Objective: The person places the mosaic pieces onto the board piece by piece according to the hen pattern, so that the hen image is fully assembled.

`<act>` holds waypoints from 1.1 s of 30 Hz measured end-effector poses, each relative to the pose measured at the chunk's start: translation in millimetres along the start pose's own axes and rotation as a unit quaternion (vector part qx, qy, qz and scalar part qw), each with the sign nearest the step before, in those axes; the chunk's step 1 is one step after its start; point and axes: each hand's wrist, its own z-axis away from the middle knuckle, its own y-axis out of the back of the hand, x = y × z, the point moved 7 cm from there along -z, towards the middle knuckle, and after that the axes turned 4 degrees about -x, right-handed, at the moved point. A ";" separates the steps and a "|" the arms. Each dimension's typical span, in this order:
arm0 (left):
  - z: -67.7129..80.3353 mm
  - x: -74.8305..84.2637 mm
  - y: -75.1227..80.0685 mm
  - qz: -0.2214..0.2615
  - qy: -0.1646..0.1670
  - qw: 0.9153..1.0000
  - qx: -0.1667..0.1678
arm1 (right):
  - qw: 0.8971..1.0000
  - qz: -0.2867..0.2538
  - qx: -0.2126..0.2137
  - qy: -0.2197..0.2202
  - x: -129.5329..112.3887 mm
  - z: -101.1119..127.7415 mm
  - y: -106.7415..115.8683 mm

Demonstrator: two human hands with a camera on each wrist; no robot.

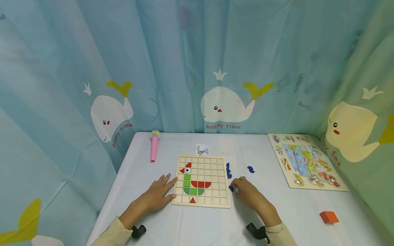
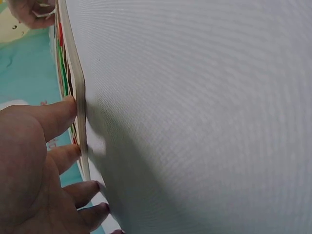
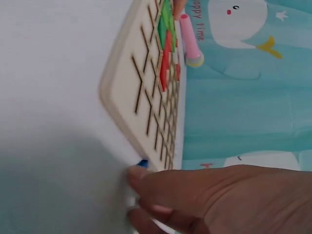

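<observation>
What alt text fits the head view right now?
Two hands work at a wooden grid board on a white table: the left hand rests flat against its left edge, while the right hand touches a blue piece beside its right edge. The board shows a red and green bird.

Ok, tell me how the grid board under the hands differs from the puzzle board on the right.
The grid board is square, plain wood, mostly empty cells with a red and green bird shape. The puzzle board is rectangular and covered in many-coloured pictures. The left hand touches the grid board's edge; nothing touches the puzzle board. Both lie flat on the white table.
</observation>
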 end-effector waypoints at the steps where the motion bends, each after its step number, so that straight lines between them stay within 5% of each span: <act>1: 0.1 0.6 0.3 0.000 0.001 1.000 0.000 | 1.000 -0.004 0.004 0.005 0.2 0.0 -0.3; 11: -0.1 2.0 2.5 0.007 -0.005 1.000 0.004 | 0.999 -0.019 0.025 0.031 1.7 -6.1 -4.8; 20: 0.1 1.2 2.6 0.006 -0.006 1.000 0.002 | 0.997 -0.027 -0.001 0.066 3.5 4.4 1.9; 33: -0.3 -1.4 -1.3 0.003 -0.002 1.000 0.000 | 1.000 -0.020 0.009 -0.009 14.2 -0.1 1.2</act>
